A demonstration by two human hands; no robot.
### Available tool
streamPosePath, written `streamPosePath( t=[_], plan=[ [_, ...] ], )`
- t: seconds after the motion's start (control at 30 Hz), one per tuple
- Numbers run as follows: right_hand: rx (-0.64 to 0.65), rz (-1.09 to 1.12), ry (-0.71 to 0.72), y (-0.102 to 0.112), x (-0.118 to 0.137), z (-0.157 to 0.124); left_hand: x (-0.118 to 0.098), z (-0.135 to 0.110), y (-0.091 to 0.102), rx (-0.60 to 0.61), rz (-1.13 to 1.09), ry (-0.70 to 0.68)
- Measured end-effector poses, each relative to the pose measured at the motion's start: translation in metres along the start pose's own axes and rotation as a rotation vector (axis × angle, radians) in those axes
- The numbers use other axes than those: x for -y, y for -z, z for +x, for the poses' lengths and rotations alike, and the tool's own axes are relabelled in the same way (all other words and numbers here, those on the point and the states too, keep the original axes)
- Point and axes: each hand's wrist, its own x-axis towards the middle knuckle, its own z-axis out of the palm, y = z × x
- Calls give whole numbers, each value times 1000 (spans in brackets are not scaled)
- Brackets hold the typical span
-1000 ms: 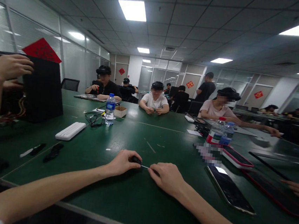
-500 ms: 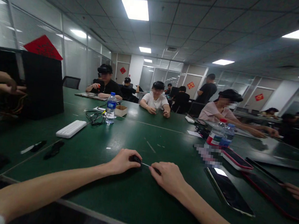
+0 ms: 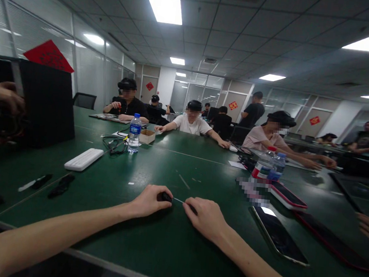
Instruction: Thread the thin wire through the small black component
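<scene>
My left hand (image 3: 153,201) is closed round a small black object (image 3: 166,196), pinched between thumb and fingers just over the green table (image 3: 148,248). From it a thin pale rod or strip (image 3: 177,200) runs across to my right hand (image 3: 205,215). There the fingers are curled together on the strip's other end, which they hide. What kind of object this is I cannot make out. Both wrists rest low, close to the tabletop.
Left lie a white power strip (image 3: 83,159), a pen-like white and black item (image 3: 35,182) and a black strap (image 3: 61,186). A water bottle (image 3: 134,133) stands beyond. A phone (image 3: 279,235) lies right. Other people sit around the table.
The person across in white has spread both arms outward on the table. My view has shifted slightly; my hands keep nearly the same pose, still joined by the thin strip.
</scene>
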Motion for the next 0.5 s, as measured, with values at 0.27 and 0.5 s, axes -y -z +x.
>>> streamPosePath(
  t=[0.27, 0.5],
  plan=[
    [15, -33, 95, -2, 1, -1, -5, -3, 3, 25, 5, -68],
    [37, -18, 147, -13, 7, 0, -8, -4, 2, 136, 195, -288]
  ],
)
